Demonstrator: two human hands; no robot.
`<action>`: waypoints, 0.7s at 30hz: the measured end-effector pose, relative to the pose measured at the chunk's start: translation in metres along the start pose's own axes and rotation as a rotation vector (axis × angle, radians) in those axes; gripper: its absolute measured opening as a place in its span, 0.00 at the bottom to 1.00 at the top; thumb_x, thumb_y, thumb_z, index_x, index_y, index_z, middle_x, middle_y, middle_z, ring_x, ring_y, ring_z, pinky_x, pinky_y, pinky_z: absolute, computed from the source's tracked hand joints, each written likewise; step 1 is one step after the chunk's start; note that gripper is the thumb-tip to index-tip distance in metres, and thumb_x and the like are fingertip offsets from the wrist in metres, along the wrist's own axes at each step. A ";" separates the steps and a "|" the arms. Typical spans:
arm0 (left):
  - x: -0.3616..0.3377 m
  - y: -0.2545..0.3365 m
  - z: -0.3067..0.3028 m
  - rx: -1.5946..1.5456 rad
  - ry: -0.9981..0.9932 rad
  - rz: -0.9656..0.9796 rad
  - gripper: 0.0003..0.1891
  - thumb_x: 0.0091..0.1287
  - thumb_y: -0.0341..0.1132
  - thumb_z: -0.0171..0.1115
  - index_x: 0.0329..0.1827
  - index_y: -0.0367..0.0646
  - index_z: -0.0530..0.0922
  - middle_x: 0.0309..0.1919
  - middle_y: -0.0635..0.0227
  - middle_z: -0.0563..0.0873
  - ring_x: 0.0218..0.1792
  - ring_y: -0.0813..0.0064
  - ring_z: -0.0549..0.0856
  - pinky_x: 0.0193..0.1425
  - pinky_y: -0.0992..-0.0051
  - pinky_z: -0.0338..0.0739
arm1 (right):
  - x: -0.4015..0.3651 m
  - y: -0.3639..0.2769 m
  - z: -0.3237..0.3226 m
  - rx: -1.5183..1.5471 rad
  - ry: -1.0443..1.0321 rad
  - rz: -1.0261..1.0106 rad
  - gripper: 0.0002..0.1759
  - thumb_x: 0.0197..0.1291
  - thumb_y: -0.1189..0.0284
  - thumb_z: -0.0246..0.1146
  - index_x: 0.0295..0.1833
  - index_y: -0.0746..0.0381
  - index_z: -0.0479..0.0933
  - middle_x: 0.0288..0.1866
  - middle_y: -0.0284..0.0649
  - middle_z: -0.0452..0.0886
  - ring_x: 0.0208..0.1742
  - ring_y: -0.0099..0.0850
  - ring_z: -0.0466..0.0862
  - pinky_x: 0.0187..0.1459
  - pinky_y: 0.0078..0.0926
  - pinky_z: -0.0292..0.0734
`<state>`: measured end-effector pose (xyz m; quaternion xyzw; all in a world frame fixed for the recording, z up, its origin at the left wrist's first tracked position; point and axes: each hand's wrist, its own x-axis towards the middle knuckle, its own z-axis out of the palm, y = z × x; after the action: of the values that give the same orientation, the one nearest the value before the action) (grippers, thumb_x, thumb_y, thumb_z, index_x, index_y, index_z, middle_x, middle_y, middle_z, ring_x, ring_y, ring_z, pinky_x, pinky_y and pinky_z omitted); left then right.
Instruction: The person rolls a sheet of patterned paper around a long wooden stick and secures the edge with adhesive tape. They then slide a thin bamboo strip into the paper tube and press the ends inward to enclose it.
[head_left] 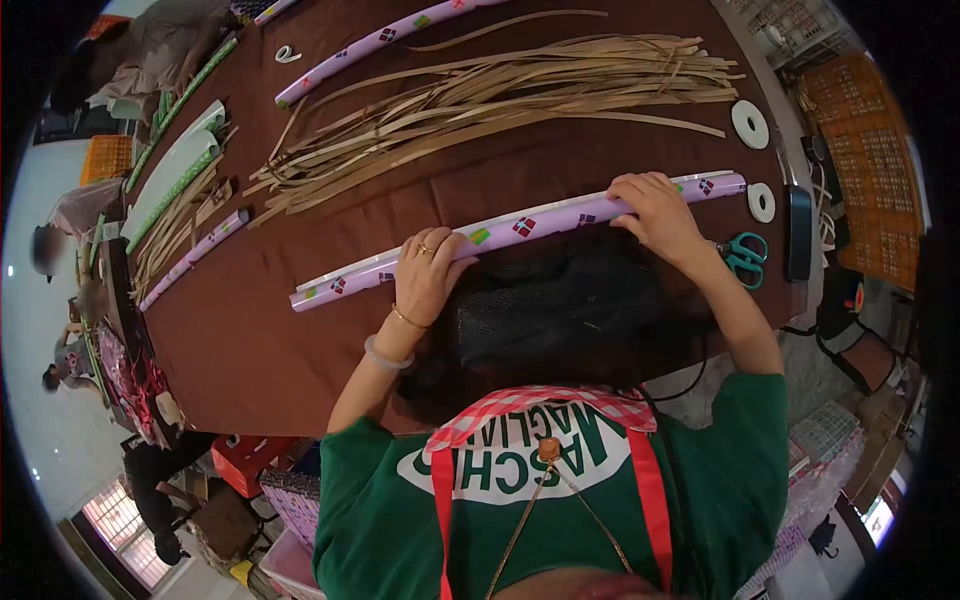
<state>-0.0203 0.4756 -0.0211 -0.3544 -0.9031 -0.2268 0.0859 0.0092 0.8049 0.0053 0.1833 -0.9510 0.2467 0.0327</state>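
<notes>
A long roll of shiny lilac wrapping paper with small printed gift motifs lies slantwise across the brown-covered table. Fingers curled over its left half, my left hand presses down on it. My right hand grips the same roll nearer its right end, thumb on the near side. A pale paper edge shows along the roll's far side. Close to my right hand are teal-handled scissors and a roll of white tape. Just below the paper roll lies a black mesh-like bundle.
Beyond the roll is a heap of thin wooden strips, with another lilac roll behind. A larger tape roll and a dark phone-like object lie right. Green rolls lie left. Other people are at the far left.
</notes>
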 end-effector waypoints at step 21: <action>0.024 -0.008 0.007 0.114 -0.185 0.156 0.23 0.55 0.34 0.62 0.53 0.35 0.70 0.44 0.58 0.73 0.42 0.60 0.76 0.48 0.65 0.72 | 0.031 0.013 -0.013 -0.188 -0.212 -0.122 0.17 0.41 0.64 0.70 0.36 0.59 0.76 0.34 0.36 0.76 0.43 0.33 0.75 0.55 0.34 0.60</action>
<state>-0.0434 0.4876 -0.0225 -0.4378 -0.8881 -0.1342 0.0395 -0.0245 0.8115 0.0159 0.2618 -0.9552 0.1333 -0.0358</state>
